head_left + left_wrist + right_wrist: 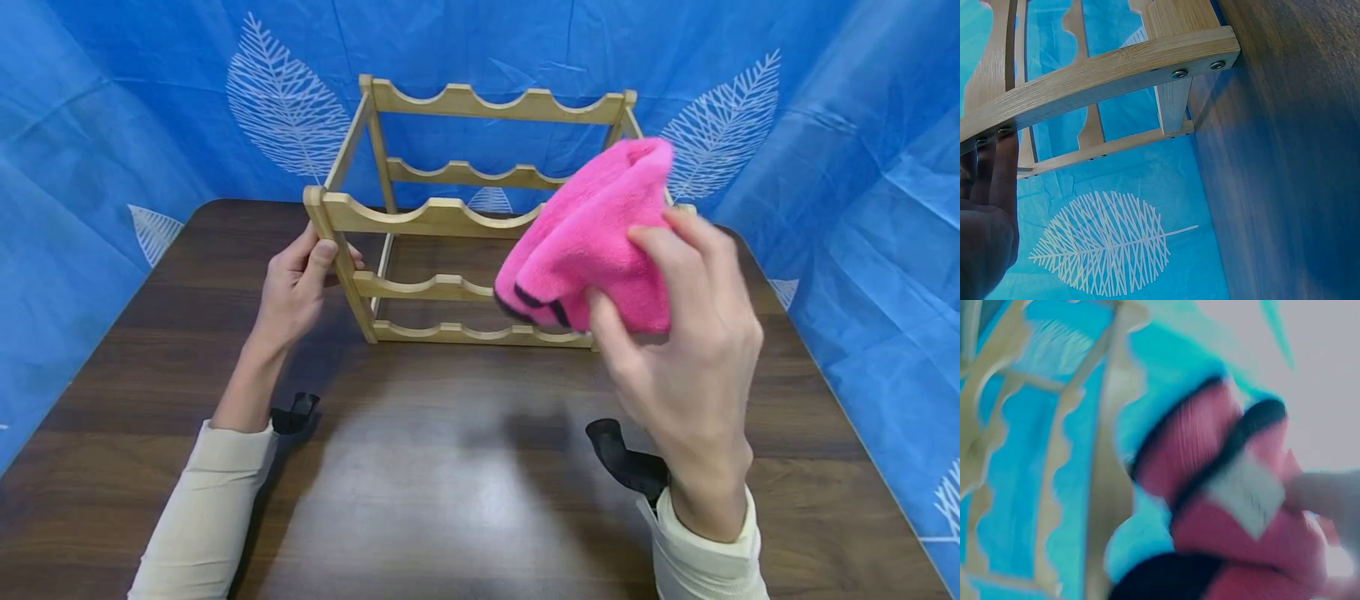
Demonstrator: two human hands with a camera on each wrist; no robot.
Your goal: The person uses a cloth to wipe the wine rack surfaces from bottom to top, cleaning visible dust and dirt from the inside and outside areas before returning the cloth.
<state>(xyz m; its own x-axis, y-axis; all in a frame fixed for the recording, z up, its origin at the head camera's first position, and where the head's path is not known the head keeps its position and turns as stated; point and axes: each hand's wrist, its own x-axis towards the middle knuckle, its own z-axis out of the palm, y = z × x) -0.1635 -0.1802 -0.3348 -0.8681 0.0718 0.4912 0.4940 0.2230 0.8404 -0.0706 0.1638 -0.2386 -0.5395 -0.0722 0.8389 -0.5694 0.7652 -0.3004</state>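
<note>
A wooden rack (438, 218) with scalloped rails stands on the table. My left hand (294, 283) grips its front left post, thumb on the near side and fingers behind. In the left wrist view, the fingers (1004, 169) reach up to the screwed wooden post (1116, 65). My right hand (693, 325) pinches a folded pink cloth (600, 233) with dark edging, held up before the rack's right side. The right wrist view is blurred; there the cloth (1210, 444) shows a white tag (1247, 497), with the rack (1107, 450) beside it.
The dark wood table (450, 467) extends toward me and to both sides. Behind it hangs a blue curtain (480, 42) with white leaf prints. Black straps or mounts (626, 462) project from both wrists, close over the tabletop.
</note>
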